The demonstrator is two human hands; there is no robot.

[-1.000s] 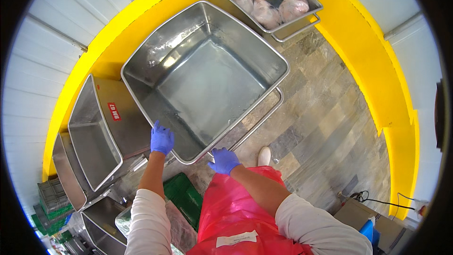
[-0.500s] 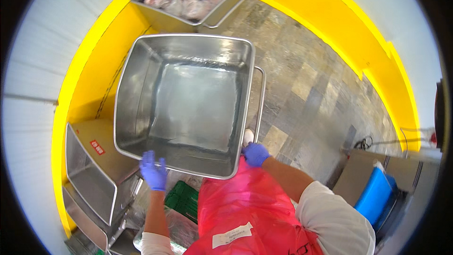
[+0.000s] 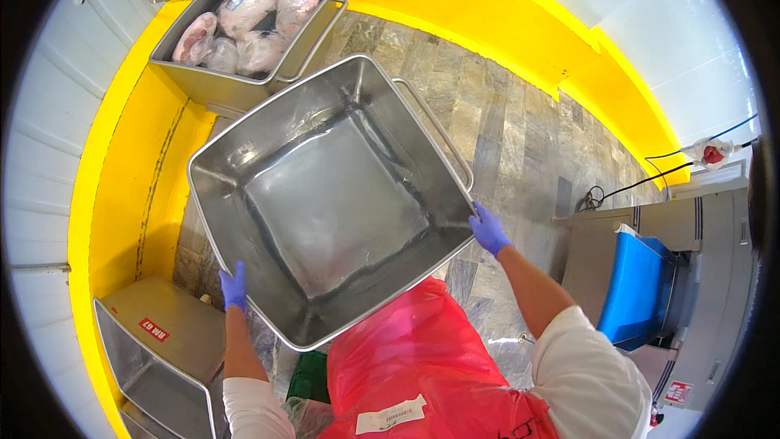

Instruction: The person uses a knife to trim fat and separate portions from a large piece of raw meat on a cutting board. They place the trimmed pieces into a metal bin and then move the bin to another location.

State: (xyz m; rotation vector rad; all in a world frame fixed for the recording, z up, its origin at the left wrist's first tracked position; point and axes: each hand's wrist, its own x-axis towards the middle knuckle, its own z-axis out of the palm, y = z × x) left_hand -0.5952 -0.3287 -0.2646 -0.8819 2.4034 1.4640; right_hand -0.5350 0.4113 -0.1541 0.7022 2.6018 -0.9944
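Observation:
In front of me stands a big square stainless steel meat cart (image 3: 337,203), turned at an angle, with bare metal showing inside. A tubular push handle (image 3: 435,130) runs along its far right side. My left hand (image 3: 233,286), in a purple glove, is closed on the rim at the near left side. At the near right corner, below the handle's end, my right hand (image 3: 489,229) grips the rim, gloved in purple too. My red plastic apron (image 3: 406,349) is close to the cart's near edge.
Beyond stands another steel cart (image 3: 211,85) holding several plastic-wrapped meat pieces (image 3: 250,8). Tipped steel carts (image 3: 154,358) lie at the lower left. Yellow kerbing (image 3: 122,195) lines the walls. To the right are grey equipment (image 3: 597,264), a blue panel (image 3: 638,289) and cables (image 3: 634,185).
The cart has turned clockwise. My right hand has shifted right and outward along with its corner; my left hand, earlier spread at the near rim, now holds the left side.

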